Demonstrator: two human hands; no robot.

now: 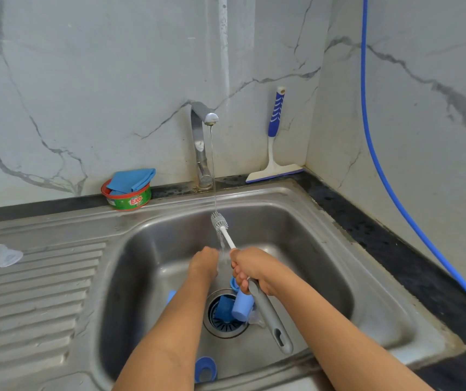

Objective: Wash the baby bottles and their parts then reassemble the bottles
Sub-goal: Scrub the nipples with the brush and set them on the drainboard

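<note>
While right hand (250,270) grips bottle brush (220,221) under tap stream (213,170), left hand (203,263) clenched beside: rinsing; next, reach below for blue cap (241,306).

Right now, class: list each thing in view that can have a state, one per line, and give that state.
Tap: running, thin stream.
Bottle brush: held under the stream.
Right hand: gripping the brush handle.
Left hand: closed, under the water.
Light blue cap: lying over the drain.
Teat: on the drainboard.
Soap tub: open, blue cloth inside.
</note>
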